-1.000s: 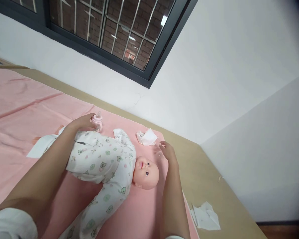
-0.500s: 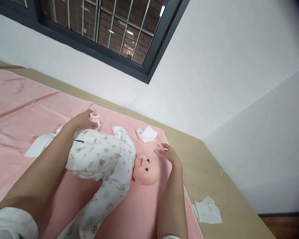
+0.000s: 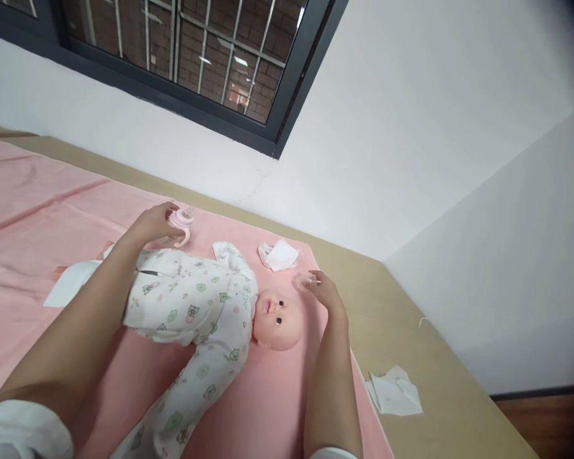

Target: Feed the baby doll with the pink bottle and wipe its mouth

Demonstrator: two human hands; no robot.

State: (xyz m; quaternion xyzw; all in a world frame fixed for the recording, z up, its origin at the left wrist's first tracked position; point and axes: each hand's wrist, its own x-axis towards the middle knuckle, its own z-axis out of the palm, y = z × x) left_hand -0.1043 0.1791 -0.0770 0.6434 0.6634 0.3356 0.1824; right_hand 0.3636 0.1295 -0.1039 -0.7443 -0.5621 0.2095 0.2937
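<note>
I have my left hand [image 3: 155, 224] curled around the pink bottle [image 3: 182, 218]; my right hand [image 3: 327, 293] pinches a clear piece [image 3: 309, 280], possibly a cap, too faint to be sure. Between them lies the doll [image 3: 186, 306] on pink cloth [image 3: 263, 395], my left forearm [image 3: 83, 319] covering its legs. The bottle tilts now; half a second ago it stood straighter.

The left forearm [image 3: 76, 338] hides part of a doll [image 3: 186, 299], whose nearer sleeve [image 3: 201, 370] runs beyond the bottom edge. The left hand [image 3: 155, 224] partly covers a bottle [image 3: 182, 218]; a clear item [image 3: 310, 280] at the right hand [image 3: 328, 293] is too indistinct to identify.
</note>
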